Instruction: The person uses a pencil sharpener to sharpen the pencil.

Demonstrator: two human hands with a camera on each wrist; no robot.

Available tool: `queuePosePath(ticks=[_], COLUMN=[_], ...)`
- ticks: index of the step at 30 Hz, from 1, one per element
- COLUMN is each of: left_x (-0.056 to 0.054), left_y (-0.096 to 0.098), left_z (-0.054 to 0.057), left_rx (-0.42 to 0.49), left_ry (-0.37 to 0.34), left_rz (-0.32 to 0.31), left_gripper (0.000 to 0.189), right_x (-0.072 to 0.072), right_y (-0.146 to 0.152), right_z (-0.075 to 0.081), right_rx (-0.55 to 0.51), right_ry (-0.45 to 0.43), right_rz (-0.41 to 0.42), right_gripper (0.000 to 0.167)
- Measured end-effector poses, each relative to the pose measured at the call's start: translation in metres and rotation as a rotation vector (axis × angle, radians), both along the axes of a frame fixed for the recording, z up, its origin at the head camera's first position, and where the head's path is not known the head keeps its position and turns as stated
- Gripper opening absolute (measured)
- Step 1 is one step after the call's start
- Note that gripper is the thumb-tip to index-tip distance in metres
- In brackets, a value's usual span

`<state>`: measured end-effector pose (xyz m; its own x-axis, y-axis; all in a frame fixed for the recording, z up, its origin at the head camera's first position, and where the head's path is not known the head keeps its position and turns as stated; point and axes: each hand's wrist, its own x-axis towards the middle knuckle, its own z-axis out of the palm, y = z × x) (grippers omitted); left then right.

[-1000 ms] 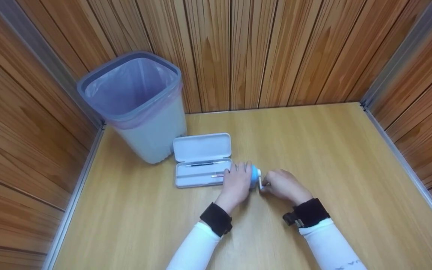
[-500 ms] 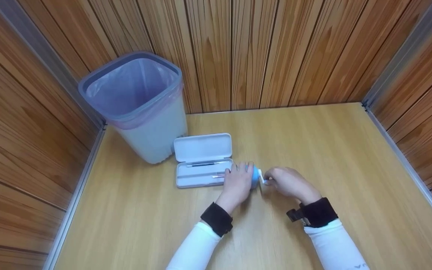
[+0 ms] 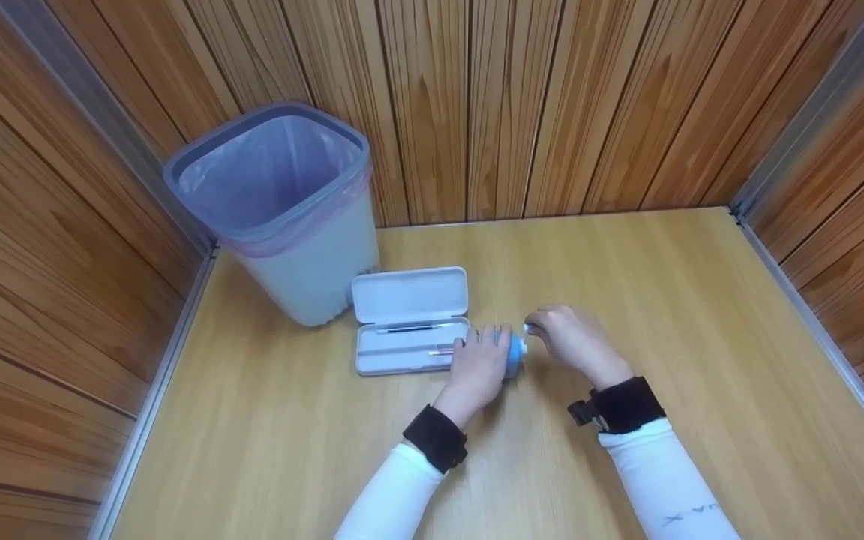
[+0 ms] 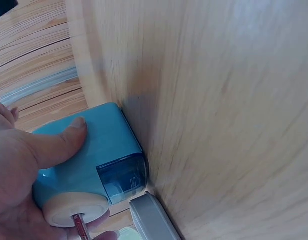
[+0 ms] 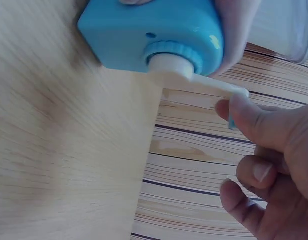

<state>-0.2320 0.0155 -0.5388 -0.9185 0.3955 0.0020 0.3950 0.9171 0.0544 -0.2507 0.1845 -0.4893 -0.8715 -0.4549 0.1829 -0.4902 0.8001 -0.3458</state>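
We see a light wood tabletop (image 3: 289, 450) enclosed on three sides by wood-panelled walls (image 3: 432, 112), with grey edging (image 3: 154, 360) along the side borders. On it, right of the middle of the head view's tabletop, sits the blue sharpener (image 4: 106, 130), gripped by the left hand (image 3: 477, 371), whose thumb lies across the casing. The right hand (image 3: 571, 334) pinches the end of the white crank (image 5: 213, 86).

From above, the left hand hides most of the sharpener and covers the near right corner of the pencil case (image 3: 411, 295). The right fingers partly conceal the crank's handle, and white sleeves run out of the frame. We cannot make out what the sharpener's dark, see-through drawer (image 4: 124, 177) holds.

A red pencil (image 4: 81, 227) sticks out of the sharpener's pale front ring, towards the case. The case lies with its lid back; a slim dark pen (image 3: 409, 328) rests in its far compartment. Just beyond stands the bin (image 3: 312, 277), fitted with a translucent liner (image 3: 274, 172).
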Motion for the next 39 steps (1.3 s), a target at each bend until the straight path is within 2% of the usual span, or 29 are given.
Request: queuePosePath(ticks=[7,17,26,34,39], left_x=[0.001,0.001,0.000,0.000,0.000], left_y=[0.001,0.001,0.001,-0.002,-0.002], left_z=[-0.001,-0.003,-0.001,-0.007,-0.006], left_rx=[-0.018,-0.002,0.019,0.013,0.022], left_ry=[-0.009,0.002,-0.043,0.082,0.050], left_rz=[0.001,-0.005,0.004,-0.033,-0.030], left_gripper=[0.057,0.057,0.058,0.055,0.057], right_x=[-0.011,-0.020,-0.027,-0.028,-0.030], right_y=[-0.001,-0.002,-0.004,-0.004,-0.004], right_z=[-0.010,-0.018,-0.023,-0.026,-0.026], right_rx=[-0.019,0.015,0.036,0.043,0.038], right_ry=[0.018,-0.104,-0.164,-0.106,-0.127], right_rz=[-0.035,-0.135,-0.155,-0.139,-0.144], right_gripper=[0.015,0.022,0.022,0.020,0.020])
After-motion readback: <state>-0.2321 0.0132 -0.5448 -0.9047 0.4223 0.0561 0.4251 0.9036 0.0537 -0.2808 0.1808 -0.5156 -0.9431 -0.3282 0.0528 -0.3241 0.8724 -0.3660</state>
